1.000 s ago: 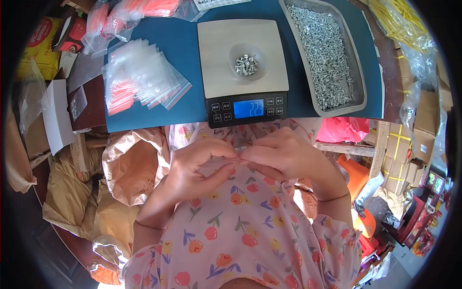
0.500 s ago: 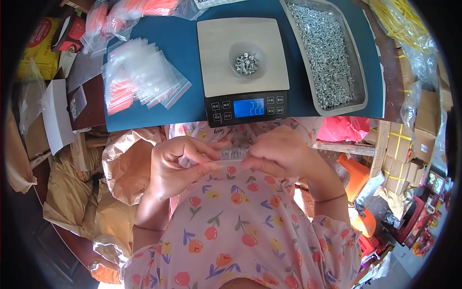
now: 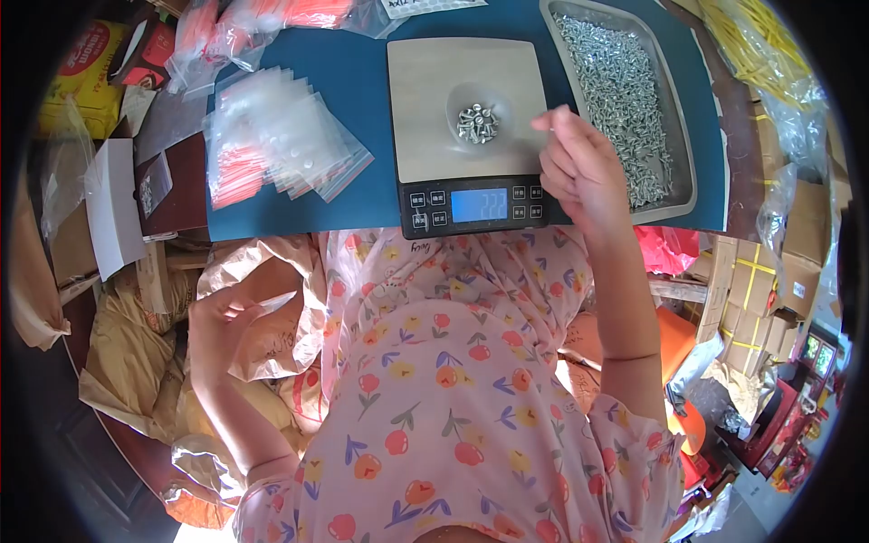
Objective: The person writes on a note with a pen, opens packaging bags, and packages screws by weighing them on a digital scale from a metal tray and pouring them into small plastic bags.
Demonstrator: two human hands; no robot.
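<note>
My left hand (image 3: 220,328), on the left above an open brown paper bag (image 3: 272,330), pinches a small clear plastic bag (image 3: 277,302); only its pale edge shows, and its contents are hidden. My right hand (image 3: 587,172) is raised between the scale and the metal tray, fingers curled together, with nothing visible in them. On the plate of the digital scale (image 3: 425,145) lies a small heap of screws (image 3: 477,124), in a shallow clear dish. The metal tray (image 3: 681,206) holds a mass of loose screws (image 3: 620,109).
A fanned stack of clear zip bags with red edges (image 3: 281,136) lies on the blue table mat (image 3: 362,100). Behind it are more packs of red-edged bags (image 3: 299,11). A white carton (image 3: 116,208) stands at the left; an orange seat (image 3: 674,344) is below right.
Both hands held the small bag of screws before my body. Now my left hand has carried it left over the paper bag, while my right hand has let go and risen beside the scale.
</note>
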